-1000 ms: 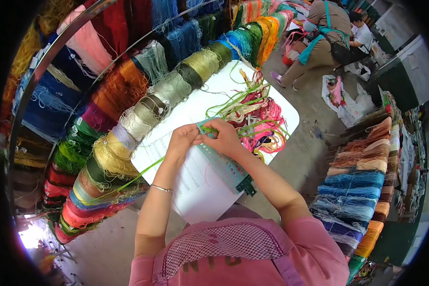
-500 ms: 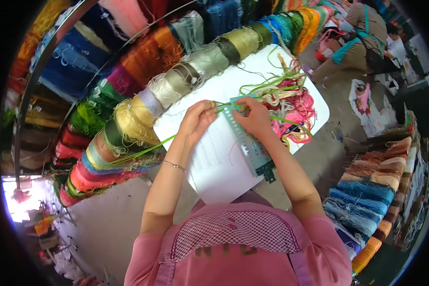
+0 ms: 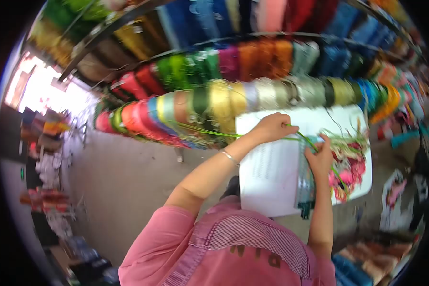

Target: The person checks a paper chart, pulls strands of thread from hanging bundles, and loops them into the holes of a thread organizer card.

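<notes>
Above the white board (image 3: 364,183), my left hand (image 3: 274,127) is pinched on a strand of green thread (image 3: 305,138). My right hand (image 3: 321,155) has its fingers closed on the same green thread, a short way to the right. Under and beside my right hand lies a teal perforated strip (image 3: 306,181) with a dark clip at its near end. A printed sheet (image 3: 267,167) rests on the board to its left. Tangled pink, cream and green threads (image 3: 350,167) lie at the board's right side. More green strands (image 3: 202,130) run left from my left forearm across the yarn row.
A long row of coloured yarn skeins (image 3: 267,95) borders the board's far edge, with hanging skeins (image 3: 264,57) behind it. At right, a plastic bag (image 3: 394,200) lies on the floor (image 3: 128,190). More skeins (image 3: 367,260) are at the lower right.
The view has turned left. My left hand has risen off the sheet with the green thread, which now stretches between both hands. My right hand has moved off the strip's far end.
</notes>
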The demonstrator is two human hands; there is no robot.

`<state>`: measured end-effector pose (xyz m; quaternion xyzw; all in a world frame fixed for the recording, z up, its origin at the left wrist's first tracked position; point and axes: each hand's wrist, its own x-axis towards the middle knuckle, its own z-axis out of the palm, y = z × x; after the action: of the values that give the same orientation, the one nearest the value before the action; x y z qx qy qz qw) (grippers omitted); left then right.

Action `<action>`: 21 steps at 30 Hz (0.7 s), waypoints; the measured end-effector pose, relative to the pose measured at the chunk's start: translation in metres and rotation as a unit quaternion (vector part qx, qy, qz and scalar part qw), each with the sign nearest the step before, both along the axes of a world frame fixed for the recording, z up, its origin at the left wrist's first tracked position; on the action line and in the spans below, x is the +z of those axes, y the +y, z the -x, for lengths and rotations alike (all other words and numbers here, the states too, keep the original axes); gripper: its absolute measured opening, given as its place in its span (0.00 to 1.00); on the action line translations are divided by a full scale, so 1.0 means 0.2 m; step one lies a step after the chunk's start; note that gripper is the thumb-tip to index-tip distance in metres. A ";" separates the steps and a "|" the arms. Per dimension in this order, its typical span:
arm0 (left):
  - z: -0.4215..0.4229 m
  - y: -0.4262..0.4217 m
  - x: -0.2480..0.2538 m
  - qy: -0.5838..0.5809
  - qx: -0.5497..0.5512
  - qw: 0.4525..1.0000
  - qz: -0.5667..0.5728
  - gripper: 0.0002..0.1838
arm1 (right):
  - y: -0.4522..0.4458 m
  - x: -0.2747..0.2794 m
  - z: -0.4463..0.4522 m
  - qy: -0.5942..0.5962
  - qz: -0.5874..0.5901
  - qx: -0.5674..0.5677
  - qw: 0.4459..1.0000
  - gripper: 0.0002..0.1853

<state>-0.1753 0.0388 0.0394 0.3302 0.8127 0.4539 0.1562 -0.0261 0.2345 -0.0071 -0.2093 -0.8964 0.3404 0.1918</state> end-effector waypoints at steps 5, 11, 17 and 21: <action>0.23 -0.82 0.28 -0.172 0.174 0.969 -0.024 0.22 | 0.00 0.01 0.02 0.000 0.034 0.011 0.999 0.31; 0.31 -1.49 0.52 0.115 0.375 0.883 0.258 0.14 | -0.05 0.06 0.05 -0.054 -0.022 0.001 0.998 0.30; 0.74 -1.32 0.27 0.249 0.353 0.891 0.139 0.16 | -0.12 0.12 0.08 -0.017 -0.010 0.005 1.000 0.31; 0.97 -1.19 0.19 0.195 0.380 0.877 0.218 0.18 | -0.29 0.25 0.12 0.008 0.011 -0.009 1.000 0.27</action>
<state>-0.3690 -0.1998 0.0765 0.0351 0.9682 0.2158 -0.1217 -0.0504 0.1767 0.0428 -0.2169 -0.8890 0.3505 0.1997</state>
